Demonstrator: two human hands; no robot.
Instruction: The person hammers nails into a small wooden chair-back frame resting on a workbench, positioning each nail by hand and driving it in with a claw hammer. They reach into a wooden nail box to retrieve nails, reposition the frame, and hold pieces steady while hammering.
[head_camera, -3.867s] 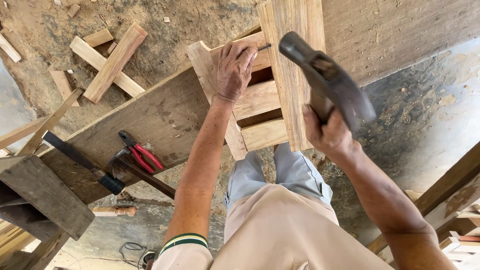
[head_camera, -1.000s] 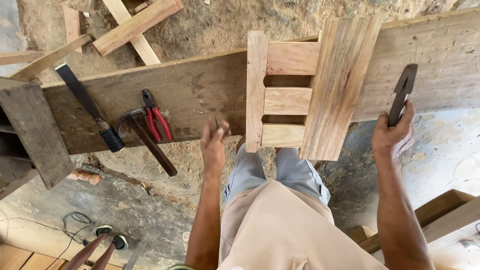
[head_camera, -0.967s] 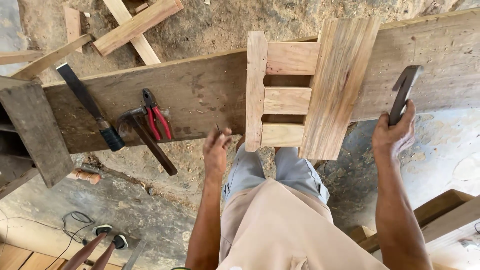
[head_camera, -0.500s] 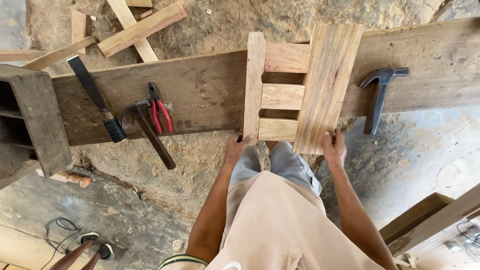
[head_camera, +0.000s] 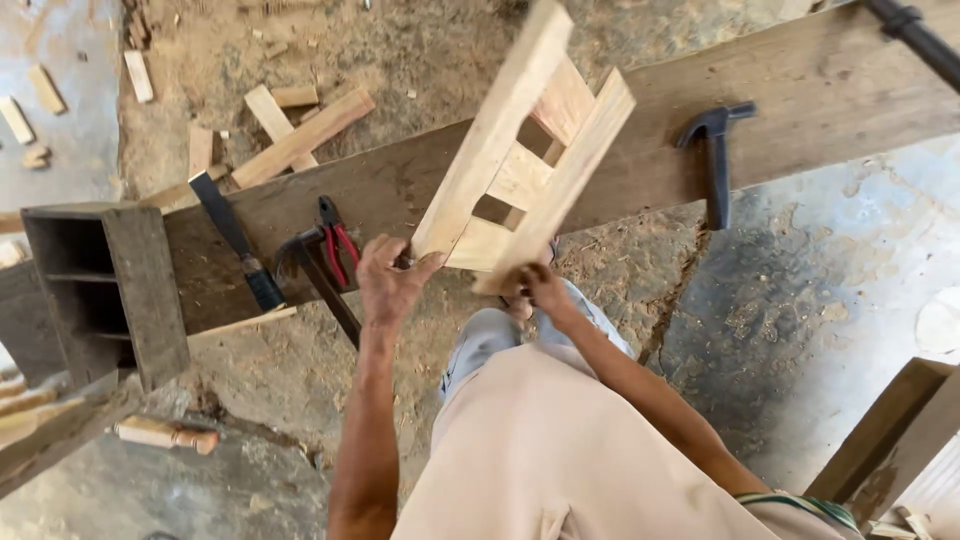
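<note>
Both hands are gripping the slatted wooden frame's near ends, left hand and right hand each closed on an upright, tilting it up off the plank's near edge; steadiest with even lift.

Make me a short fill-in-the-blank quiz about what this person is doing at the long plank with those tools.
1. Both hands, left hand and right hand, grip a slatted wooden ____ and tilt it up off the plank.
2. The tool lying alone on the plank, right of the frame, is a ____.
3. The pliers have handles coloured ____.
4. The hammer is held by ____ hand.

Missing words: frame; hammer; red; neither
</note>
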